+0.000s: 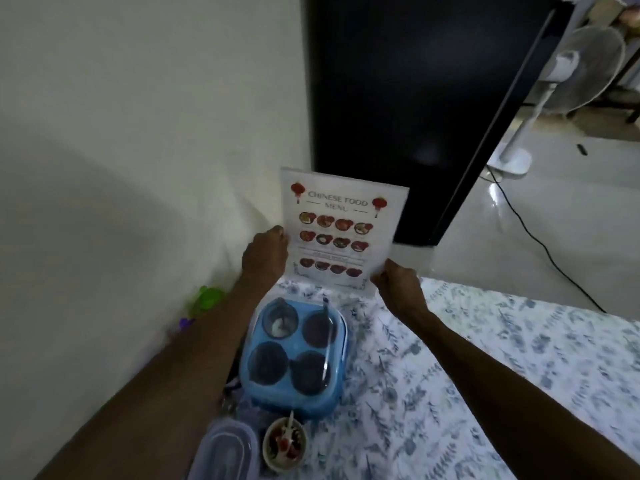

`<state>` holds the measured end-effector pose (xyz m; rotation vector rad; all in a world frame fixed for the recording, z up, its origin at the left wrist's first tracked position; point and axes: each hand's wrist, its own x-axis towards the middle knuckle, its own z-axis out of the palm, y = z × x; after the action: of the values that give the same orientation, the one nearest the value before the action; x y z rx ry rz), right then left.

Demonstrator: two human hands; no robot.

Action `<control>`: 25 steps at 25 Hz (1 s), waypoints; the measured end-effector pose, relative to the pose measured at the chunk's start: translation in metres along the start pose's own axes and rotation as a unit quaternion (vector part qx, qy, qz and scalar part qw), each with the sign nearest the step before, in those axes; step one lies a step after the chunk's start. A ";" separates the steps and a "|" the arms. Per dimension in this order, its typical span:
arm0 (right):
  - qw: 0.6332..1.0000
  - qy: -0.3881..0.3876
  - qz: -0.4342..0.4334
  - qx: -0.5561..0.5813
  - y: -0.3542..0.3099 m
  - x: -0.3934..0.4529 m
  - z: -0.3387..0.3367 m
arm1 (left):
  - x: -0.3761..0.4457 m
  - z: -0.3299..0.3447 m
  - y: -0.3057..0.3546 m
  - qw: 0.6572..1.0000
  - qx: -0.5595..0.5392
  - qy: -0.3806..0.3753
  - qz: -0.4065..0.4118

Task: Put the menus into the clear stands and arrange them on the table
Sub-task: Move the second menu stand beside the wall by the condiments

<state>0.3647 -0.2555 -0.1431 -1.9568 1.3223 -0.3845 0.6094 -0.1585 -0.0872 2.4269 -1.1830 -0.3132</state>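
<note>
Both grips hold the menu stand (341, 233) upright at frame centre: left hand (266, 252) pinching its left edge, right hand (396, 284) its lower right corner, at the desk's (502, 358) far edge. Set down carelessly there, it could tip off, or topple onto the blue condiment tray (294, 355) just below.

We see both hands on the upright menu (341, 233) at the bench's (485, 368) far edge: left hand (266, 252) on its left side, right hand (396, 284) pinching its lower right corner.
</note>
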 end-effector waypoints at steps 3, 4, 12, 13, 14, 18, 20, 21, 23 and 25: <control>1.000 -0.016 0.014 0.013 -0.009 0.022 0.034 | 0.014 -0.002 -0.029 1.000 -0.006 -0.003 -0.027; 1.000 -0.018 0.016 0.008 -0.012 0.029 0.044 | 0.019 -0.002 -0.037 0.999 -0.003 -0.003 -0.035; 0.997 -0.036 -0.060 -0.035 -0.038 0.069 0.086 | 0.048 0.004 -0.068 0.996 -0.028 0.006 -0.086; 0.997 -0.034 -0.068 -0.030 -0.042 0.071 0.089 | 0.046 0.009 -0.071 0.995 -0.009 -0.019 -0.102; 0.996 -0.033 -0.075 -0.027 -0.045 0.072 0.093 | 0.044 0.014 -0.077 0.993 0.009 -0.048 -0.111; 0.996 -0.033 -0.084 0.008 -0.058 0.078 0.103 | 0.039 0.030 -0.094 0.989 0.043 -0.097 -0.099; 0.996 -0.032 -0.081 0.016 -0.061 0.077 0.104 | 0.039 0.030 -0.095 0.988 0.059 -0.110 -0.096; 0.996 -0.032 -0.081 0.020 -0.061 0.076 0.104 | 0.038 0.030 -0.094 0.987 0.064 -0.115 -0.096; 0.996 -0.035 -0.081 0.023 -0.061 0.075 0.103 | 0.038 0.028 -0.090 0.986 0.065 -0.117 -0.097; 0.996 -0.043 -0.083 0.009 -0.059 0.076 0.103 | 0.036 0.026 -0.087 0.986 0.061 -0.115 -0.107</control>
<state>0.4988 -0.2695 -0.1833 -2.0505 1.1022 -0.3859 0.6820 -0.1458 -0.1512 2.6894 -1.0591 -0.6175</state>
